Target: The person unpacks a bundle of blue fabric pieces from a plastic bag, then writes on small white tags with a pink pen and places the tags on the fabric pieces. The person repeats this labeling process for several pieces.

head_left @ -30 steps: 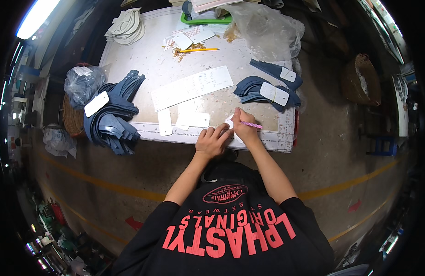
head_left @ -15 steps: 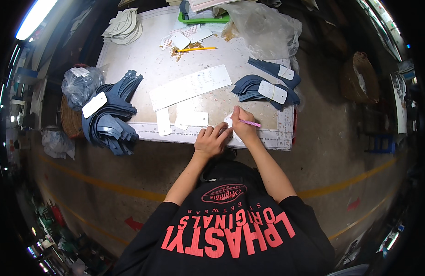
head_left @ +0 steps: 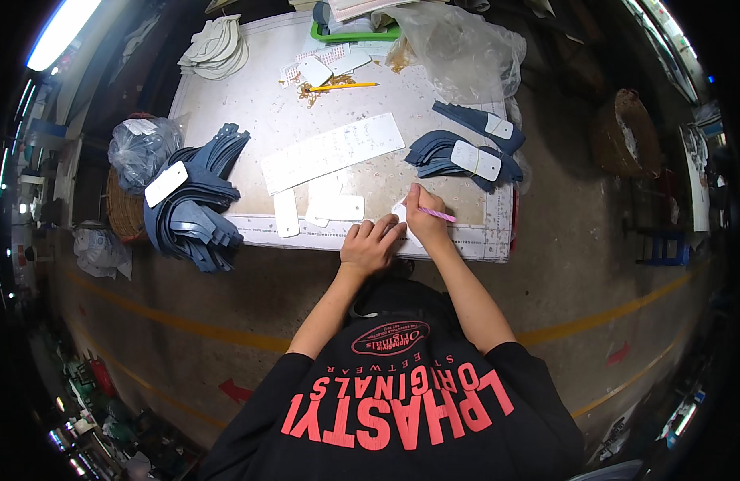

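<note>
My right hand (head_left: 428, 223) grips a pink striped pen (head_left: 440, 215) over a small white card tag (head_left: 400, 209) at the table's near edge. Both hands cover most of that tag. My left hand (head_left: 372, 245) rests beside it with fingers stretched out and slightly bent, fingertips at the tag's left side. Just left of the left hand lie several more white tags (head_left: 347, 208), one of them standing lengthwise (head_left: 286, 213). Beyond them lies a long white paper strip (head_left: 333, 152) with faint handwriting on it.
Bundled blue fabric pieces (head_left: 195, 204) hang over the left edge, and smaller bundles (head_left: 442, 154) lie at right. Farther back are a yellow pencil (head_left: 343, 86) among rubber bands, a clear plastic bag (head_left: 466, 52), a green tray (head_left: 355, 36) and pale cut pieces (head_left: 214, 48).
Both hands keep nearly the same place at the tag. The pen in my right hand shows only a very slight shift.
</note>
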{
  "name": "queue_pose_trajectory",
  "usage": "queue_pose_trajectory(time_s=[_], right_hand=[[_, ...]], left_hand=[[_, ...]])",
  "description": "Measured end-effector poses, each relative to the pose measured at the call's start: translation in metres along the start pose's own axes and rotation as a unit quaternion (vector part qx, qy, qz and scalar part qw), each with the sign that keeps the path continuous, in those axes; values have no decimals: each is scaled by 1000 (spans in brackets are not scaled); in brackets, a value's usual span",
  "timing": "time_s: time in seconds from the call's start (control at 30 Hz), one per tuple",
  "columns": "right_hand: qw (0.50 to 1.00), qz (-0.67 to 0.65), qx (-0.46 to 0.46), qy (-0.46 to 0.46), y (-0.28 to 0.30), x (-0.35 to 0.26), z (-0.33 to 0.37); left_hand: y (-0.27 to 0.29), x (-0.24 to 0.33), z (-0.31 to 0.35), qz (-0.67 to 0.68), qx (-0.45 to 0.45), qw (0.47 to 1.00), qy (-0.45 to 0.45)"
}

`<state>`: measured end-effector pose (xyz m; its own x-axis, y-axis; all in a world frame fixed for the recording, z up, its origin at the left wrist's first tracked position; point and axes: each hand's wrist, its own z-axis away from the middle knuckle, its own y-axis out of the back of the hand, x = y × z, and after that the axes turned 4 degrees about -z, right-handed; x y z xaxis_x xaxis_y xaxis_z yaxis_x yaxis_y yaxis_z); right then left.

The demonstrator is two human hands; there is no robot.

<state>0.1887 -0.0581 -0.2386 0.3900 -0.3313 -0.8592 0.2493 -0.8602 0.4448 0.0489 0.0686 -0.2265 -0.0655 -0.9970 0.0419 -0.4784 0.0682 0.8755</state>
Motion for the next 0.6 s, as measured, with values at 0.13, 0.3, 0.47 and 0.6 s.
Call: queue_pose_trajectory(time_s=[0.13,0.3,0.47,0.6], right_hand=[[1000,-5,17,-20,0,-3,0],[999,11,17,-24,-1,0,-1],[999,14,20,-22,-3,-4,-1],[998,13,43,-32,6,-7,2]], left_hand=[[0,1,0,7,-1,1000,3],[1,1,2,-2,-19,1000,-1],[-1,-2,3,-5,-9,1000,-10],[-4,-3,4,-6,4,1000,-11]])
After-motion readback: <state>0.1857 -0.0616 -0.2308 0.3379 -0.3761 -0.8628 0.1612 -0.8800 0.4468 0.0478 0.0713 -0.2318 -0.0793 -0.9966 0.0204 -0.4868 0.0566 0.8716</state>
